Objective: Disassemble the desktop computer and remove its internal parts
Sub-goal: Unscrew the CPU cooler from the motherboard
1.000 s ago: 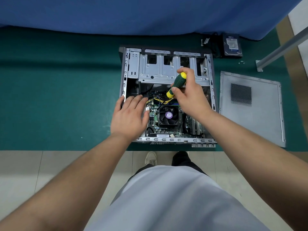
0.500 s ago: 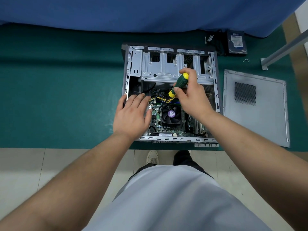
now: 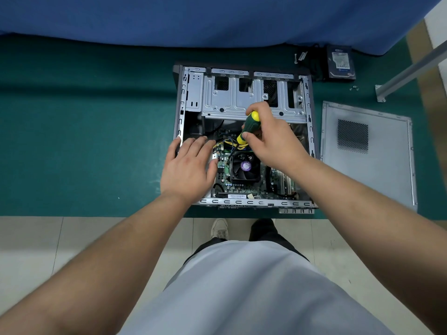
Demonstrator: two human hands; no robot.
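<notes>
The open computer case (image 3: 244, 136) lies on its side at the near edge of the green table (image 3: 84, 141). The right hand (image 3: 273, 139) grips a green-and-yellow screwdriver (image 3: 249, 126), pointed down into the case above the CPU fan (image 3: 245, 166). The left hand (image 3: 188, 165) rests flat, fingers straight, on the case's left wall. The removed side panel (image 3: 367, 153) lies just right of the case.

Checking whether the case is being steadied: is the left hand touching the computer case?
Touching. The head view shows the left hand lying flat, fingers straight, over the left wall of the computer case, with no gap visible.
</notes>
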